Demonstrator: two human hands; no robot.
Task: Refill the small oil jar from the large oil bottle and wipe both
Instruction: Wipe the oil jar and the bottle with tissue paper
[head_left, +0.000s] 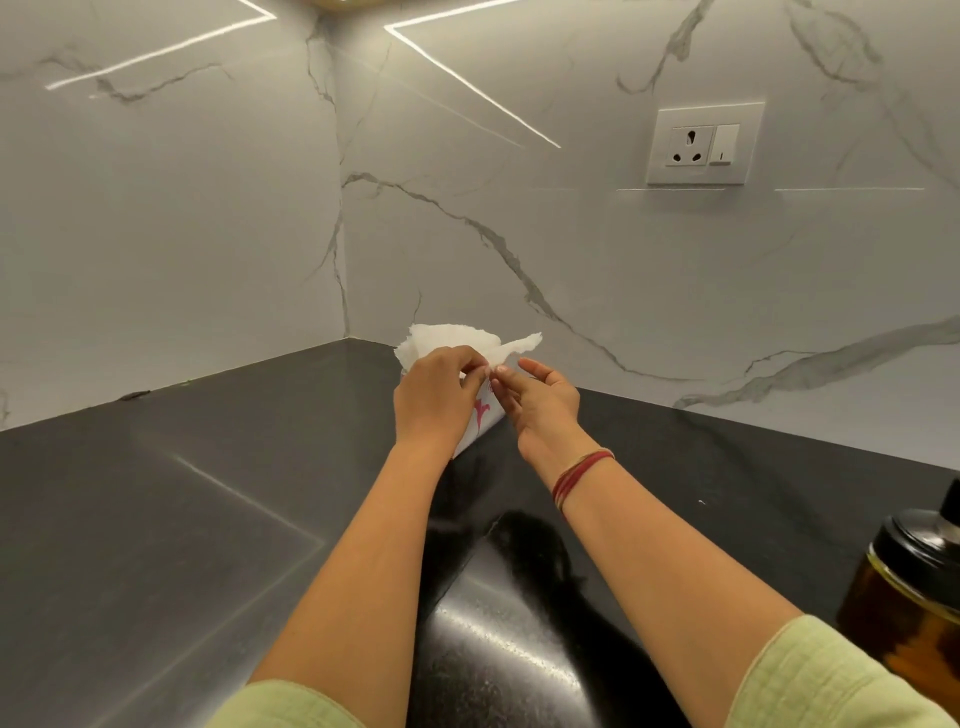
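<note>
At the bottom of the frame two pale green sleeves (831, 675) sit closest to the camera, and the bare forearms run up from them to the middle of the picture. At the lower right edge, half cut off, stands an oil bottle (904, 613) with amber oil and a dark cap, resting on the dark desk (156, 519); whether it is the large bottle or the small jar cannot be told from here, and no second oil container is in view.

Near the corner of the marble wall, at the centre of the frame, both hands work at a white tissue pack (480, 421) with a pink print. The left hand (434, 395) lies over the pack, its fingers curled and pinching the white tissue (457, 340) that sticks up from the top. The right hand (540, 402) is just beside it, thumb and forefinger closed on the same sheet where it trails to the right, the other fingers loosely spread.

This looks like the wiping step being prepared: a sheet is being taken. The next move calls for steadying the pack with one hand and pulling the sheet free without tearing it, then carrying it down to the bottle at the lower right.
</note>
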